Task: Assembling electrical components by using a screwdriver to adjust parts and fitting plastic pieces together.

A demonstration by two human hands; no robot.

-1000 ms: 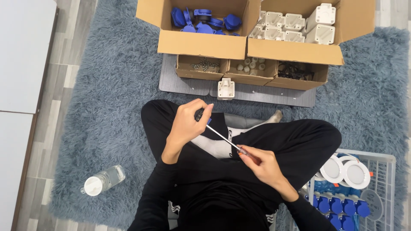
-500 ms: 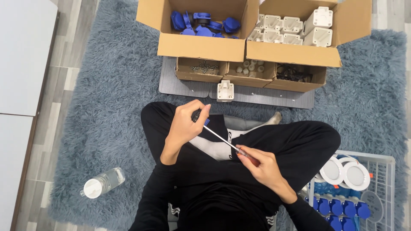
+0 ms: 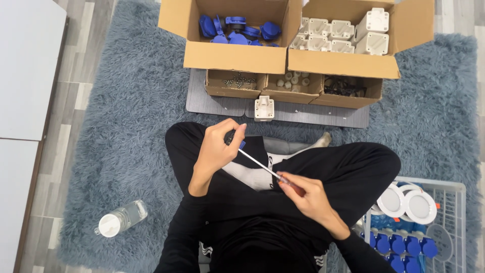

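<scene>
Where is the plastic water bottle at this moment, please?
In the head view, the water bottle lies on its side on the grey rug, at the lower left of the picture, beside the person's left elbow and apart from both hands.

Black sleeves (image 3: 184, 230), trousers (white socks)

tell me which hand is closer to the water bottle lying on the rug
Left. The left hand is up and to the right of the water bottle, over the knee; the right hand is farther right, gripping the screwdriver handle.
</scene>
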